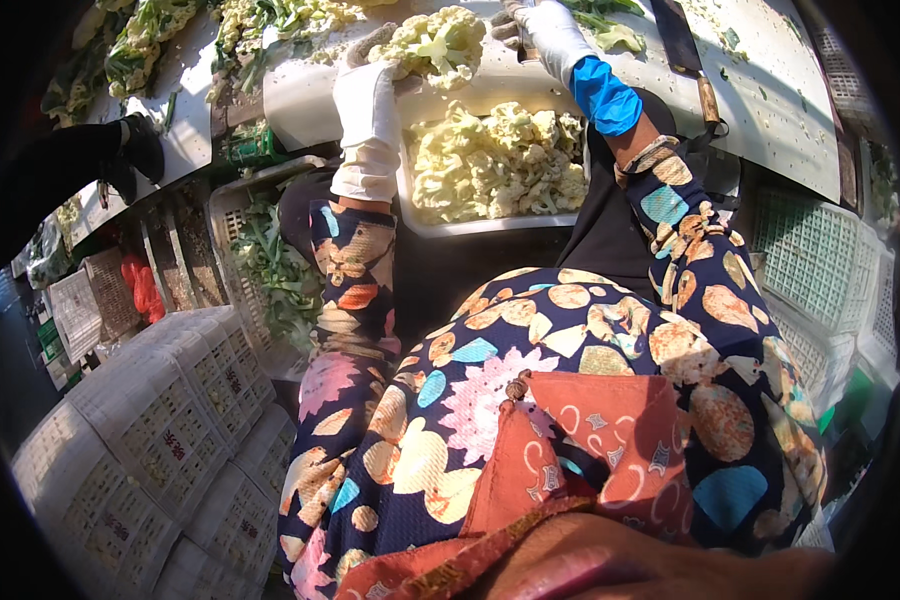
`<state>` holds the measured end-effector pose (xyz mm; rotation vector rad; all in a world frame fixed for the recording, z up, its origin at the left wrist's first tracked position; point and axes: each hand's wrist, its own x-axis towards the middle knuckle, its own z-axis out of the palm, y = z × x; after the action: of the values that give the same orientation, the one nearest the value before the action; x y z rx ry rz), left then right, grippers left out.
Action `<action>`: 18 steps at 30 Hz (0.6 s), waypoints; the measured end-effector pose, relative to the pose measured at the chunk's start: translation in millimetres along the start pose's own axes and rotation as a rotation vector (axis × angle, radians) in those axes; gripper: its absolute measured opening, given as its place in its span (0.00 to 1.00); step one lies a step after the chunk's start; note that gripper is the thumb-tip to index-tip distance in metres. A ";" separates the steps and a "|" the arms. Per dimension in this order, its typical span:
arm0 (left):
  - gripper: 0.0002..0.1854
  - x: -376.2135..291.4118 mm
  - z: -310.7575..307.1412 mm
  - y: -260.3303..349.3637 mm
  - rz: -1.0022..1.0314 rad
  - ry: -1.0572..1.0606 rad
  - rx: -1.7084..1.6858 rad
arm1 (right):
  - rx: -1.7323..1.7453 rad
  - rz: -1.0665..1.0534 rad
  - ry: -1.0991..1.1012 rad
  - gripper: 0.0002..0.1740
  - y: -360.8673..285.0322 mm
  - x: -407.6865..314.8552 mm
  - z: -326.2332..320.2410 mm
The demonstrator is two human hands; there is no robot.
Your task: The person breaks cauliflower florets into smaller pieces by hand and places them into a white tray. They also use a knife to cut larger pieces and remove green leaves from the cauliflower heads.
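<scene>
My left hand (369,64), in a white glove, grips a cauliflower head (442,46) from its left side, above the front edge of the white table (307,105). At the top edge of the view, my right hand (536,26) wears a white glove with a blue cuff. It is closed on what looks like a small knife (527,51), mostly hidden by the fingers. Between my knees and below both hands sits a white plastic crate (495,225), filled with cut cauliflower florets (499,165).
A cleaver (679,37) with a wooden handle lies on the table to the right. Cauliflower heads (146,37) are piled at upper left, near another person's dark shoe (144,146). A crate of leaves (270,262) stands left of my knee. Stacked white crates (165,427) fill the lower left; green crates (806,251) stand right.
</scene>
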<state>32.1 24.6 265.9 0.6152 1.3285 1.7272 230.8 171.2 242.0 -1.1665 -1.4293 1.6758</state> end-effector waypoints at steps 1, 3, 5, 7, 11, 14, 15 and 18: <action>0.21 -19.1 14.2 -12.1 -0.050 0.009 0.005 | -0.008 -0.043 0.014 0.16 3.9 -40.4 -15.6; 0.19 -42.9 14.1 -55.8 -0.043 0.042 0.109 | -0.044 0.109 -0.163 0.17 19.3 -108.2 -31.8; 0.19 -69.6 18.1 -75.5 -0.086 0.032 0.240 | -0.200 0.217 -0.177 0.17 29.6 -160.1 -27.3; 0.21 -88.4 19.4 -79.7 -0.112 -0.022 0.228 | -0.401 0.200 -0.089 0.17 49.2 -182.9 -20.8; 0.23 -95.3 3.6 -115.2 0.004 -0.087 0.354 | -0.805 -0.207 -0.029 0.18 98.6 -194.8 -19.4; 0.22 -104.2 3.9 -108.4 -0.065 -0.021 0.382 | -0.873 -0.135 -0.028 0.17 90.9 -198.6 -10.0; 0.21 -108.1 9.0 -101.4 -0.125 0.016 0.356 | -0.914 -0.149 -0.033 0.17 93.3 -199.0 -10.2; 0.21 -100.8 2.0 -111.3 -0.085 0.036 0.370 | -0.952 -0.150 -0.048 0.16 101.1 -202.3 -8.5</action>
<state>122.1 -51.5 172.8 0.7239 1.6933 1.4396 327.7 -25.9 187.4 -1.4225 -2.3844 0.8888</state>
